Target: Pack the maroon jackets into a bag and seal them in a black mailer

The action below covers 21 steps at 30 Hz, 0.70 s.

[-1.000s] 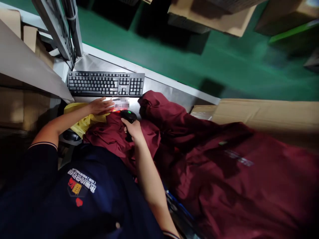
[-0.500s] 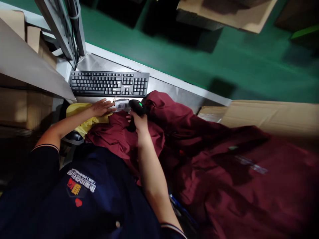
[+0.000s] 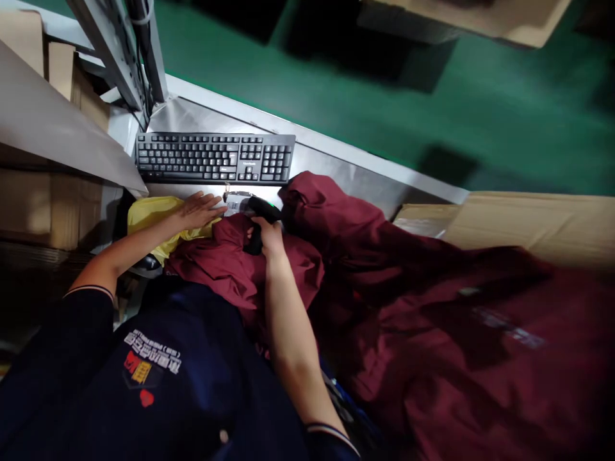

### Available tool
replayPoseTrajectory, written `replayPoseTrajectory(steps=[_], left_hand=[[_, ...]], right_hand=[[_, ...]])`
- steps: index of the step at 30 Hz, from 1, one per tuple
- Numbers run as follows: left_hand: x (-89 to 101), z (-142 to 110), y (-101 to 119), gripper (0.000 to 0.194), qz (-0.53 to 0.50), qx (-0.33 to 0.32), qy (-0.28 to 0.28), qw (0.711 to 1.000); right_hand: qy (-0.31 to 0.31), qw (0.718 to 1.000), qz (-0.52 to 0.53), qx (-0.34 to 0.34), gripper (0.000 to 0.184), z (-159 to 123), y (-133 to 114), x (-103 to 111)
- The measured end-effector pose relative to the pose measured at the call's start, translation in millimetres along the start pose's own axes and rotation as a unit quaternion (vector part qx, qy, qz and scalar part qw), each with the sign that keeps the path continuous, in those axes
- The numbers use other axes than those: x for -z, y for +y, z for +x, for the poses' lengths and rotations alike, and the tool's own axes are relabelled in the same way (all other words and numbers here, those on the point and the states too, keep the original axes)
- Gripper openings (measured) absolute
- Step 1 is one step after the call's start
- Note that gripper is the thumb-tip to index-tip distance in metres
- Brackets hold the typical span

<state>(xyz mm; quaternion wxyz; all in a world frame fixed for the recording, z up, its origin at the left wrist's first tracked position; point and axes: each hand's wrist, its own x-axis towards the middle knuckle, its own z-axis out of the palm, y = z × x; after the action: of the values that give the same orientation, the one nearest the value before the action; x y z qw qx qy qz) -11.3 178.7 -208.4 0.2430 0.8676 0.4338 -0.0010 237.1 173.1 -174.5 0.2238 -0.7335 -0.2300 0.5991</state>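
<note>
My right hand [image 3: 270,235] grips the handle of a black barcode scanner [image 3: 262,208], its head turned toward a white label [image 3: 236,205] with printing on it. Left of that label lies my left hand [image 3: 202,210], palm down with fingers stretched out, the fingertips at the label's edge. Beneath both hands is bunched dark-red fabric [image 3: 230,266], part of a heap of dark-red garments [image 3: 480,358] that spreads to the right. A yellow plastic bag or cloth [image 3: 156,214] shows under my left wrist.
A black keyboard [image 3: 216,157] sits on the metal table [image 3: 331,169] beyond my hands. A computer mouse [image 3: 148,262] is partly hidden by the yellow material. Cardboard [image 3: 542,224] stands at the right, and a metal post [image 3: 110,51] rises at the back left.
The scanner's head has tipped so its green light is barely visible now. My left hand stays flat by the label. The view has shifted slightly.
</note>
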Motion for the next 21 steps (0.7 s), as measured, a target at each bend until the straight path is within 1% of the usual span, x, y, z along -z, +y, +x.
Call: replayPoseTrajectory(steps=[3,9,15,17,21], left_hand=[[1.4,1.0,1.3,0.046,0.009,-0.002,-0.008,1.000],[12.7,1.9,6.2,0.050,0.002,-0.007,-0.057,0.998],[16.7,8.3,4.6,0.058,-0.020,-0.079,-0.091,0.993],[15.1,10.0,3.2,0.058,-0.015,-0.086,-0.092,0.992],[10.6,10.0,1.5,0.060,-0.010,-0.071,-0.064,0.995]], right_hand=[[-0.002,1.000,0.010,-0.009,0.025,2.2,-4.0,-2.5],[0.005,1.000,0.015,0.001,0.024,-0.8,-6.5,-3.2],[0.006,1.000,-0.004,0.005,0.019,2.3,-4.8,-4.5],[0.006,1.000,-0.002,0.006,0.019,2.9,-5.2,-5.2],[0.000,1.000,0.007,0.004,0.023,1.5,-6.2,-4.7]])
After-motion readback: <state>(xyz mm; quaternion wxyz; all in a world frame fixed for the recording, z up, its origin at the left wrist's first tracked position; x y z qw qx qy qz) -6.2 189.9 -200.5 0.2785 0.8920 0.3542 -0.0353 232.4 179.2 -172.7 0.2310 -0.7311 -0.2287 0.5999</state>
